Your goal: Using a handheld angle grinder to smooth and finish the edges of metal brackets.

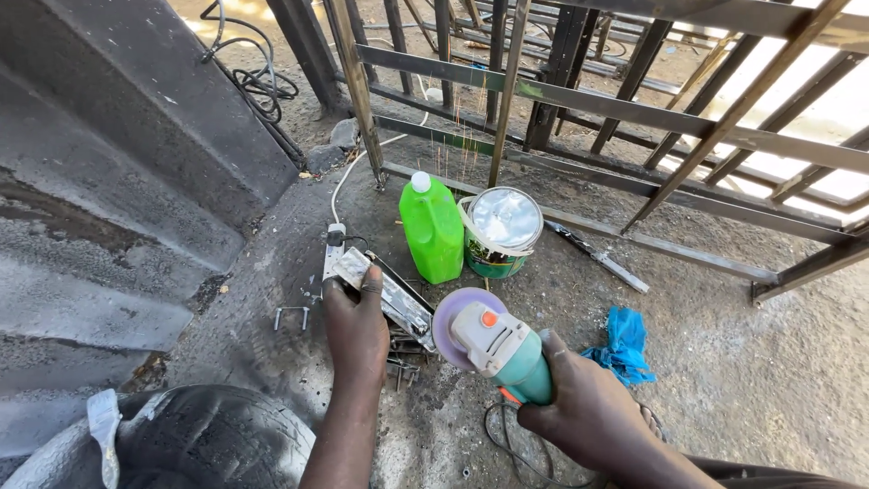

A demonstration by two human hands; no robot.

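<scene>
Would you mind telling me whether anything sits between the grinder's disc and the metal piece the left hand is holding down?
Nothing visible does. The angle grinder in the right hand has its disc right beside the metal piece under the left hand; the green bottle and paint can stand behind.

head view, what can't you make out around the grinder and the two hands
- Grinder, head view: rear of its body is hidden inside the right hand.
- Metal piece: the left hand covers its near part.
- Small parts between the hands: too small and shadowed to identify.
- Tin: contents hidden by its shiny lid.
- Tyre: cut off by the bottom edge.
</scene>
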